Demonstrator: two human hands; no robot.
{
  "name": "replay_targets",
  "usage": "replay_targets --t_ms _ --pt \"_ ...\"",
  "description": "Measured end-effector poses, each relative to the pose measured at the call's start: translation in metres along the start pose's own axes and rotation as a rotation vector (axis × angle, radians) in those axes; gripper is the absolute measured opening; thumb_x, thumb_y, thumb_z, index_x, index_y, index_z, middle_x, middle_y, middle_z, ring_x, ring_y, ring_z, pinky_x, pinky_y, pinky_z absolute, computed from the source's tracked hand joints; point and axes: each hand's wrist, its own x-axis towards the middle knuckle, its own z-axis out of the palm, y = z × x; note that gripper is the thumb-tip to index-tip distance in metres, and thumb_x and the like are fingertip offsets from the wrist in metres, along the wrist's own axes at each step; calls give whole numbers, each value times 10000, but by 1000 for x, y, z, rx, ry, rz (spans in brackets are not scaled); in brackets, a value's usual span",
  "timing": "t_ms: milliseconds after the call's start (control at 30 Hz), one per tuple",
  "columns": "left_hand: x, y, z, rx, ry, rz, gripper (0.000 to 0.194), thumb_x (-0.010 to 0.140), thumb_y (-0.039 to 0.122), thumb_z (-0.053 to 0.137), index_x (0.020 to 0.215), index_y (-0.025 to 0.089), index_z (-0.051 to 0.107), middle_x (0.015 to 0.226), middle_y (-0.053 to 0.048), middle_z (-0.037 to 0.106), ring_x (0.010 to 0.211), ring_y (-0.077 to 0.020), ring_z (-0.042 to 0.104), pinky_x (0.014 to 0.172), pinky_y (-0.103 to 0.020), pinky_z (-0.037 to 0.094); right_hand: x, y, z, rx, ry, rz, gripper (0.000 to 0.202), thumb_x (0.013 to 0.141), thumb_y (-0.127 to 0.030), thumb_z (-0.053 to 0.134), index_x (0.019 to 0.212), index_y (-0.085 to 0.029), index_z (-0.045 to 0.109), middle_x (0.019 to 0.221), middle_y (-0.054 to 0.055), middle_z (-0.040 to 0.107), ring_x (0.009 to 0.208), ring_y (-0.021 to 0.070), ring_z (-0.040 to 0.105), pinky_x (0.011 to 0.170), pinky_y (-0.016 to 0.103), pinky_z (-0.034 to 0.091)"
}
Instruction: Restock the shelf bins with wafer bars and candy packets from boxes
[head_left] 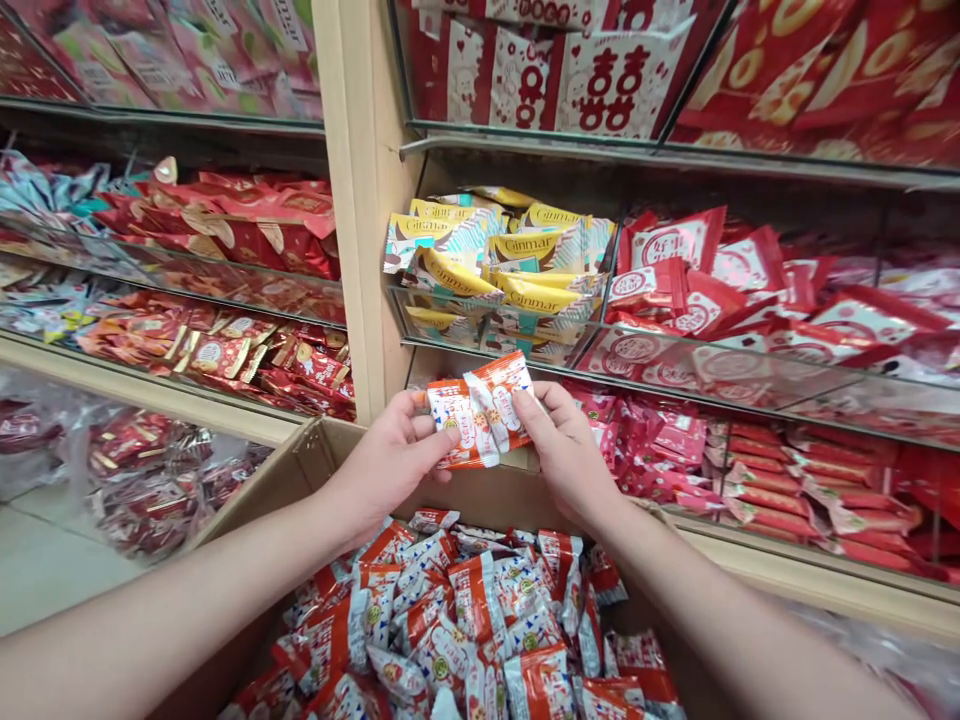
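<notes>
My left hand (401, 450) pinches a small red-and-white snack packet (461, 440) between thumb and fingers. A second packet of the same print (498, 385) is gripped by my right hand (566, 440), its thumb lying over the front. The two packets touch or slightly overlap, side by side and a little tilted. Both hands are closed and held above a brown cardboard box (300, 455). Inside the box lies a loose heap of matching packets (472, 600). Part of my fingers is hidden behind the packets.
A wooden shelf unit (360, 200) stands ahead. Yellow Ginmar packets (536, 245) and red-and-white packets (675, 240) fill bins behind a clear front lip (690, 355). Red packets (225, 215) fill the left shelves. Plastic bags of snacks (142, 480) lie on the floor at left.
</notes>
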Motion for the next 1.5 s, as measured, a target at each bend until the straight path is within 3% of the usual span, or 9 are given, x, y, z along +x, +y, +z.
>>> replay_targets --t_ms 133,333,600,733,933,1033,1133,1333,1500 --pt "3 0 -3 118 58 37 272 706 259 655 945 179 553 785 -4 680 641 -95 597 500 -170 413 4 -7 -9 -27 20 -102 246 788 -404 554 925 -201 531 839 11 578 681 117 528 572 235 449" --pt "6 0 -8 66 32 34 394 653 221 702 1008 192 535 747 10 680 676 -129 632 655 -257 495 6 -12 -21 -310 -305 -240 293 756 -255 614 1034 -214 533 999 27 605 905 157 567 766 285 463" --pt "5 0 -6 80 34 -22 201 683 351 663 731 160 624 629 15 658 542 -102 567 526 -200 448 3 -10 -18 -715 -503 -537 260 832 -173 518 1087 -206 561 1033 58 604 967 155 545 856 299 429" --pt "2 1 -9 171 -57 -3 299 728 436 593 856 166 612 673 2 645 623 -138 587 587 -249 468 -3 -8 -14 -767 -492 -553 286 842 -177 497 1124 -207 538 974 74 588 924 169 542 810 316 447" --pt "5 2 -9 336 -211 226 511 703 219 625 1151 228 377 982 -24 585 828 -153 602 763 -303 487 4 -20 -13 -872 -507 -609 379 821 -254 554 1186 -183 481 1201 128 485 1133 218 434 936 382 377" --pt "11 4 -12 528 -104 356 532 739 229 568 1207 229 317 1101 -61 515 873 -165 584 769 -315 489 17 -28 -13 -995 -611 -534 377 834 -239 542 1194 -147 475 1135 119 556 1054 203 507 891 330 412" --pt "17 5 -22 991 1 482 436 770 249 507 1190 198 398 1194 -93 463 1041 -210 508 884 -351 420 34 -24 -15 -1325 -532 -360 312 835 -183 521 1139 -112 513 1049 134 583 976 231 545 840 333 422" --pt "24 -1 -36 1410 -167 361 291 839 285 363 971 192 604 985 -92 646 942 -255 584 804 -399 408 85 17 -4 -1609 -442 49 186 836 -82 460 969 -67 591 998 181 596 960 250 567 812 338 427" --pt "21 -2 -32 1482 -217 336 355 871 306 289 889 213 631 847 -80 691 840 -278 611 729 -416 374 128 56 15 -1582 -376 321 248 866 -289 510 1045 -123 556 1039 75 576 904 178 573 775 372 481"
